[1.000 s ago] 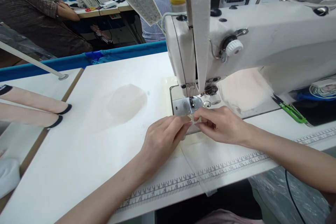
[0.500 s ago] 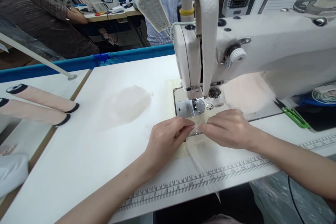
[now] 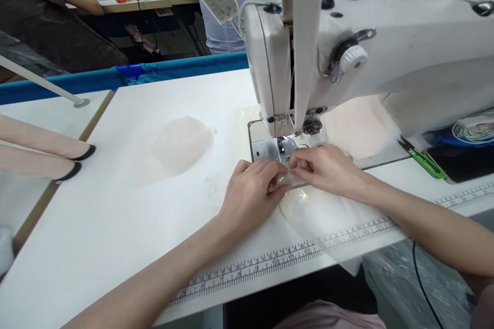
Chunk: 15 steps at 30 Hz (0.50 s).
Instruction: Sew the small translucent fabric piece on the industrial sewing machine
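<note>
Centre of the frame, left hand and right hand sit side by side, fingertips pinched narrow on the edge of a sheer cloth, right in front of the sewing machine's metal plate. And the cloth spreads below them, across the printed ruler, over the table's near edge at lower centre! Two pink rolls lie far left, green snips at the right.

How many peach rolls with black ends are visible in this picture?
2: the far roll and the near roll, side by side at the picture's left edge, which cuts off both. Others may lie outside view.
</note>
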Tool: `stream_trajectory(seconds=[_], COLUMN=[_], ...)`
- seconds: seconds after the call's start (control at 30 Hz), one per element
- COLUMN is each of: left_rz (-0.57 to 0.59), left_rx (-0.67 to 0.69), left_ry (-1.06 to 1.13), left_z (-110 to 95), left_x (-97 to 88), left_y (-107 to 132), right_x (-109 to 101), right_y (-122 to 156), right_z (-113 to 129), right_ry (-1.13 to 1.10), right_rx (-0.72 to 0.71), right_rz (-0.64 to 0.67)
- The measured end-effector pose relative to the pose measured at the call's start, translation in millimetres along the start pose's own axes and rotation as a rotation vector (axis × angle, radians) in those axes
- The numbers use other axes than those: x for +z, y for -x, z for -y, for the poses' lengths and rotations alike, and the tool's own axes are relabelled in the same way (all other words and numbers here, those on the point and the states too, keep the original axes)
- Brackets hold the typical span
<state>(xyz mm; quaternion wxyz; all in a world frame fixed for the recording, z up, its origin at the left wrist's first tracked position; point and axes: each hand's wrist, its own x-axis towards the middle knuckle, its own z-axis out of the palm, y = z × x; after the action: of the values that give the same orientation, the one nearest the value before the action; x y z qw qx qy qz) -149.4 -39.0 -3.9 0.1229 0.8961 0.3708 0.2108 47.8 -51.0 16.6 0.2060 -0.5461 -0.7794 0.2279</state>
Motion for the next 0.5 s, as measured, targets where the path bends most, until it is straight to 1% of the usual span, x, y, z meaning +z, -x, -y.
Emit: stream_trajectory(seconds=[0.07,0.17,0.23,0.27,0.33,0.37,0.5], left_rz=[-0.095,-0.227,-0.260,-0.254,-0.211,-0.189,-0.147], left_rx=[0.082,0.282,0.388,0.412,0.411,0.394,0.336], left_ry=[-0.112,-0.267,-0.359,-0.395,-0.434,-0.434,-0.397], left_z=[1,-1,-5,-6,-9,-9,-3], left_x=[2.8,2.1,-0.1,-1.1,-2.7,-3.1,-1.9], left_y=[0,3,6,8,10,10,9], right_x=[4,5,5,5,5,4,-3], right_y=[-1,-2,-4,-4,-6,-6,-2], right_z=[-2,-2,-2,-3,-6,-7,-4], right_ry=[0.047,0.092,0.116,0.131,0.206,0.282,0.697], right_rx=[-0.001,-0.009,-0.009,-0.005,0.011,0.026,0.072], right_rz=[-0.024,-0.039,-0.045,-0.047,-0.056,-0.070,-0.151])
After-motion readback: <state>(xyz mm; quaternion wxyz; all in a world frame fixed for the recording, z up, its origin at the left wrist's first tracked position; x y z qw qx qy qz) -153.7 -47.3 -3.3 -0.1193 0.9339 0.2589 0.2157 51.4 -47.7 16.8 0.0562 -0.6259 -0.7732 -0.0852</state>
